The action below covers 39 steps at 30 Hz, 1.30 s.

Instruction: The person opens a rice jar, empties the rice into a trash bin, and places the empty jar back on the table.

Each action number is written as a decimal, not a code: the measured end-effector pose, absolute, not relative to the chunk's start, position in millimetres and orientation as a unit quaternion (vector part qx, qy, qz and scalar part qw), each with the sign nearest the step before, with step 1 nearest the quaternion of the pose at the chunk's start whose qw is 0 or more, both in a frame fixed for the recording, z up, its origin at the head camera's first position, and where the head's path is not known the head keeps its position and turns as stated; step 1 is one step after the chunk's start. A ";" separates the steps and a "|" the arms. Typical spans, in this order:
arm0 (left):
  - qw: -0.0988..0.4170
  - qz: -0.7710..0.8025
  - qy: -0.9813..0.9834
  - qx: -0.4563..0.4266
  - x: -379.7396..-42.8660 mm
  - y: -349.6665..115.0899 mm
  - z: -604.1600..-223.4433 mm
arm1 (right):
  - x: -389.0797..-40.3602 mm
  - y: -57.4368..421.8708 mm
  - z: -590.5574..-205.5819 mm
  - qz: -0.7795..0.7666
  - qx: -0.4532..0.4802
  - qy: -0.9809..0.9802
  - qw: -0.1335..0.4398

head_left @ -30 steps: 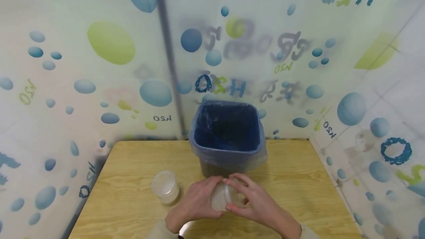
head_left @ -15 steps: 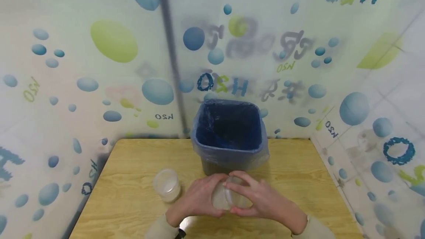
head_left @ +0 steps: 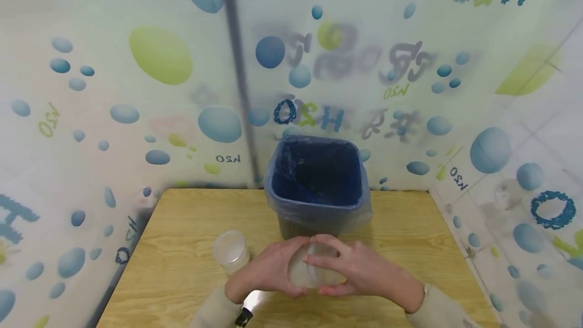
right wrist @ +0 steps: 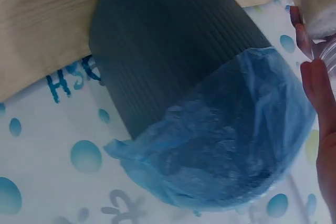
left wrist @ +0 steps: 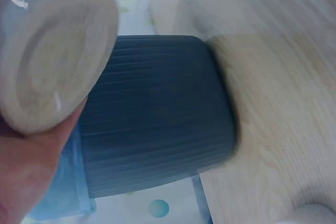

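Note:
Just in front of the bin, my left hand grips the body of a clear plastic cup holding something whitish. The cup is tipped on its side, and its round base fills the upper left of the left wrist view. My right hand curls its fingers and thumb round a clear, rimmed plastic piece at the cup's mouth; I cannot tell whether this is a lid or a second cup. Fingers hide much of it. Left of the hands, another clear cup with whitish contents stands upright on the table.
A dark ribbed bin lined with a blue bag stands at the table's back, its mouth uncovered. The wooden table ends against a wall covering with blue and green spots; sheeting also rises at both sides.
Both hands stay on the cup in front of the bin, with the right fingers shifting slightly round the rim. The whole scene drifts a little rightward in the head view.

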<state>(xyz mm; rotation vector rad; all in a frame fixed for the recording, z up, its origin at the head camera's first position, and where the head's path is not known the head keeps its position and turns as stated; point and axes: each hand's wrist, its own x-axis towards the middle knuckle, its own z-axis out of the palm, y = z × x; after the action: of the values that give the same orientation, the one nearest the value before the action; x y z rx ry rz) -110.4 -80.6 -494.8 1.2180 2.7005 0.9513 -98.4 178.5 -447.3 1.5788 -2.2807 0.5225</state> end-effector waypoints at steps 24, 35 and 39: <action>-0.232 0.283 0.889 0.275 -89.8 -49.9 -505.6 | -81.8 133.7 -461.9 0.241 0.217 -0.914 0.245; -0.217 0.329 0.867 0.303 -92.8 -53.0 -504.8 | -95.3 138.4 -465.7 0.261 0.306 -0.852 0.335; -0.216 0.333 0.861 0.319 -95.0 -53.9 -501.7 | -97.5 141.2 -466.7 0.267 0.338 -0.825 0.366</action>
<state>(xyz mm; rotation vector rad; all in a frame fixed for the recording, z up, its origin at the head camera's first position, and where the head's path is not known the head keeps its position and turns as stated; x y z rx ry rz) -95.0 -53.9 -501.7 1.1666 3.1528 1.2197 -97.5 141.2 -466.7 0.8680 -2.1208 0.6872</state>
